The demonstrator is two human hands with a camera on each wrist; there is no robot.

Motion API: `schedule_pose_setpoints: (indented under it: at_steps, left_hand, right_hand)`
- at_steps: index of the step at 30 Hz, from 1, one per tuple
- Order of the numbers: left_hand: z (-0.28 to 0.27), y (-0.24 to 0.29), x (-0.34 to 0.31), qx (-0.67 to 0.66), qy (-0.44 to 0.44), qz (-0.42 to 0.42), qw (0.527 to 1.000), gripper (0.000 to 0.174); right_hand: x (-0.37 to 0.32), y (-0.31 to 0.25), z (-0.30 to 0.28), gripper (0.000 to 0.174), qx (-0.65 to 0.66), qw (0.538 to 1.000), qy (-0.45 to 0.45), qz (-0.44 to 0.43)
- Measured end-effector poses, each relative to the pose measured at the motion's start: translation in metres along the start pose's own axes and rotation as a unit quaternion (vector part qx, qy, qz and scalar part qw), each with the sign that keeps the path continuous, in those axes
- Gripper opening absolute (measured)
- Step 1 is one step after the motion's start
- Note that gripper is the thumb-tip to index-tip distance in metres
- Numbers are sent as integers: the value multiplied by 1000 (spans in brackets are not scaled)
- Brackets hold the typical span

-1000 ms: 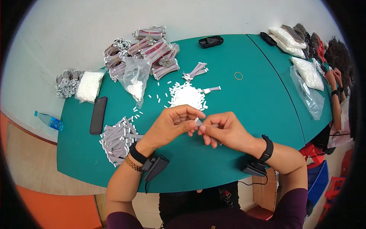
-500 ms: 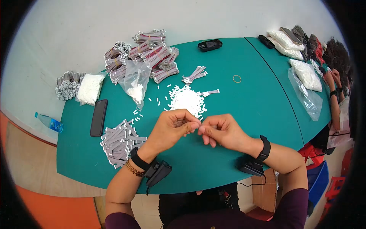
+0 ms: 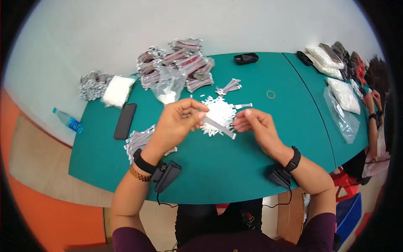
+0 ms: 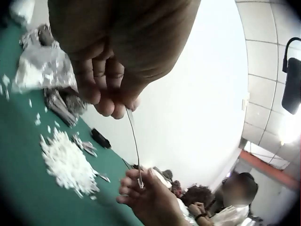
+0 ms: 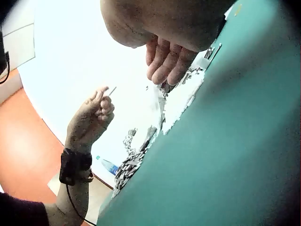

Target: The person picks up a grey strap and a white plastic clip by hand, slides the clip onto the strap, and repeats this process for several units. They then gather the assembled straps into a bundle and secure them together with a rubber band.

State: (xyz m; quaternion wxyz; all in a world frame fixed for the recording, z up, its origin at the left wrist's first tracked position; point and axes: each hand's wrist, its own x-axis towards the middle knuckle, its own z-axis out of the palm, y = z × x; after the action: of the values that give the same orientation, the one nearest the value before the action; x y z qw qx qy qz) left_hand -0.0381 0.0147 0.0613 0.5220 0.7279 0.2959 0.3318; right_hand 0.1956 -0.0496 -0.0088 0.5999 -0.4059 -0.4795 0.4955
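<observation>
The left hand (image 3: 178, 122) pinches one end of a flat grey strip (image 3: 219, 127) between thumb and fingertips; a white connector tips its far end. In the left wrist view the strip (image 4: 135, 141) hangs edge-on from the left hand (image 4: 113, 56). The right hand (image 3: 261, 129) is held apart from the strip, fingers relaxed and holding nothing; the right wrist view shows its fingers (image 5: 167, 66) loosely bent. Behind both hands lies a heap of small white connectors (image 3: 221, 111). A pile of loose grey strips (image 3: 140, 140) is partly hidden by the left forearm.
Bundled strips (image 3: 191, 63), a clear bag (image 3: 170, 82) and a bag of white pieces (image 3: 118, 91) stand at the back left. A phone (image 3: 125, 122) and bottle (image 3: 68, 120) are at the left, a black case (image 3: 246, 58) behind. Another person works at the right.
The hands have parted; the right hand has let go and moved right, while the strip stays in the left hand, now showing its length. The head view has shifted.
</observation>
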Motion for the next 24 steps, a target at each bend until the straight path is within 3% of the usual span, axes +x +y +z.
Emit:
schedule_pose_setpoints:
  at_steps: [6,11,20,24]
  left_hand:
    - [-72,15,-67,142,117,-23,983,11]
    - [-118,-10,-121,160,191,-75,965,8]
    - [-146,-44,-153,196,201,-78,957,7]
    - [-144,-46,-155,326,204,-79,920,4]
  right_hand:
    - [-6,-3,5,31,-62,997,-44,-35]
    - [-6,1,4,31,-79,995,-44,-45]
    - [-5,3,15,27,-111,991,-69,-14]
    - [-2,-2,28,25,-126,987,-92,34]
